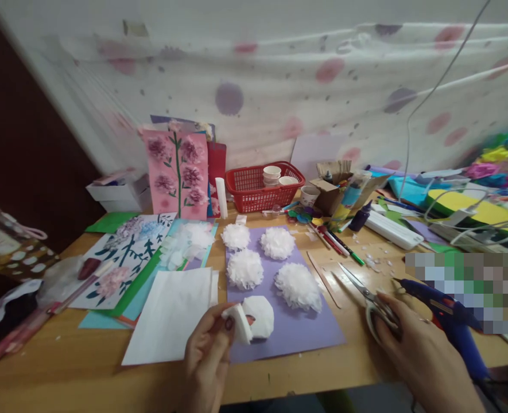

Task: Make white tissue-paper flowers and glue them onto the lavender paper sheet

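Observation:
My left hand [213,344] pinches a stack of white tissue rounds [257,318] at its left edge, over the near part of a purple sheet [322,330]. The stack is parted, with a fingertip showing in the gap. My right hand [413,344] grips the handles of a pair of scissors [361,291], low over the table to the right of the sheet. The blades are slightly apart and point away to the left. Several fluffy white tissue flowers [299,285] sit on the purple sheet. Folded white tissue [167,321] lies to its left.
A blue glue gun [445,321] lies just right of the scissors. Beyond stand a red basket [258,195] with paper cups, a glue bottle [352,198] and brushes [331,238]. Flower pictures [178,172] are at the left. White cables [460,221] run along the right.

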`<state>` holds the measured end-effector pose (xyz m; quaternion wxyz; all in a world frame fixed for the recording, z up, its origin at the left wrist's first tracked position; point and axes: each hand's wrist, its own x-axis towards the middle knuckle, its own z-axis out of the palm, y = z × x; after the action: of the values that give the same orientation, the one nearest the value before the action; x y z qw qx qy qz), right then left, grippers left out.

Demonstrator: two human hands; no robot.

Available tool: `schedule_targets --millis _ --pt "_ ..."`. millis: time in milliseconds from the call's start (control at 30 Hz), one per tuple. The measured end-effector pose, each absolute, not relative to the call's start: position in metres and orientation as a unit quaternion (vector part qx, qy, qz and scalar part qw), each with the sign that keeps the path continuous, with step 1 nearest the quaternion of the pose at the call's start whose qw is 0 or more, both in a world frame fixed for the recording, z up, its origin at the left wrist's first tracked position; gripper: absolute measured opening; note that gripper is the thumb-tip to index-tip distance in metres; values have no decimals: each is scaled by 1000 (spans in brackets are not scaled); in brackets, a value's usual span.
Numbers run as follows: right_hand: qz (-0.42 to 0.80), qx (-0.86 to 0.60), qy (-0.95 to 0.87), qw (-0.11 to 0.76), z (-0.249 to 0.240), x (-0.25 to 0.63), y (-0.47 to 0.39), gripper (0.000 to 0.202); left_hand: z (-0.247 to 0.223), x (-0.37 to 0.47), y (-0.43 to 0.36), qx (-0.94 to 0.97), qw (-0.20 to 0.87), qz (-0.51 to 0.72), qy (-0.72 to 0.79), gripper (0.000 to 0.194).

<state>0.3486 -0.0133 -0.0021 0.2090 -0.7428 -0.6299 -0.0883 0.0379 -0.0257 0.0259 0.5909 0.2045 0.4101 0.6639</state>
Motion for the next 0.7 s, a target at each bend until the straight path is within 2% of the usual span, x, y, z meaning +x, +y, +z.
schedule_targets --millis 67,200,333,467,600,700 --pt "-115 -730 -639 212 -5 347 -8 44 28 27 -20 203 600 648 423 35" --pt "-154 -676 -649 313 -10 335 -2 42 36 6 -3 248 608 595 463 44" --pt "-169 -670 -630 355 -16 325 -2 42 55 -5 27 342 519 581 525 52" --pt "-135 -668 -621 386 -23 325 -4 39 75 -1 82 489 421 509 570 42" --pt "-87 -678 -621 383 -33 334 -8 36 78 11 155 523 395 471 590 38" --pt "-76 -678 -622 384 -41 341 -12 33 72 17 205 534 398 428 611 25"
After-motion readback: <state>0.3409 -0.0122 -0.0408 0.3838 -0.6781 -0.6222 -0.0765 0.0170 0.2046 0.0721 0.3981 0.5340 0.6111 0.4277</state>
